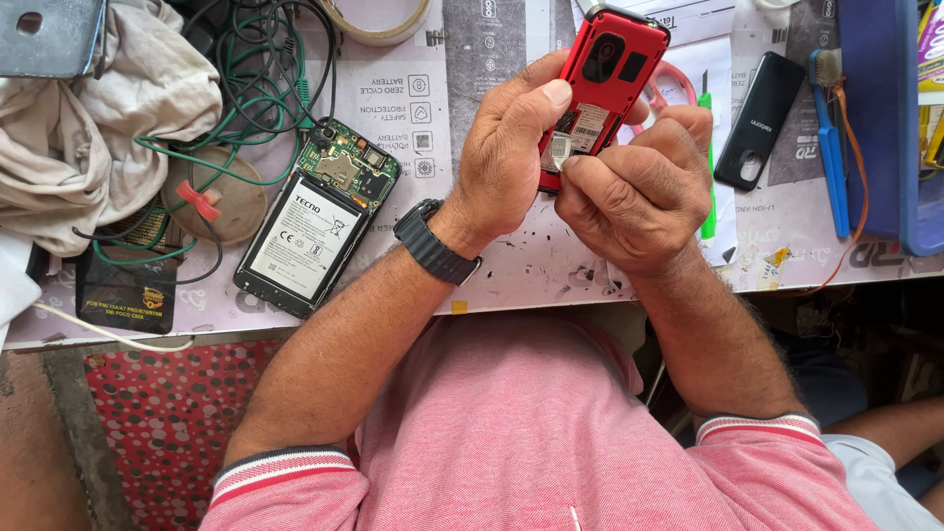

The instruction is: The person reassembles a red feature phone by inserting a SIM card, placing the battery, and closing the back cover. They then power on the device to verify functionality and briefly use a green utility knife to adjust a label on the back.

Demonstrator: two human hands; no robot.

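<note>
My left hand (pixel 506 147) grips a red phone (pixel 610 59) with its back cover off, thumb lying along its open back. My right hand (pixel 639 187) pinches a small pale card or tab (pixel 558 149) at the lower part of the phone's open compartment. Both hands hover just above the worktable (pixel 511 265). A black watch (pixel 433 243) sits on my left wrist.
An opened smartphone (pixel 317 218) with bare battery and circuit board lies left of my hands. Tangled green and black wires (pixel 256 88), a cloth (pixel 108 118), a tape roll (pixel 379 25), a black back cover (pixel 759 118), a blue toothbrush (pixel 831 138) and a blue tray (pixel 885 118) surround them.
</note>
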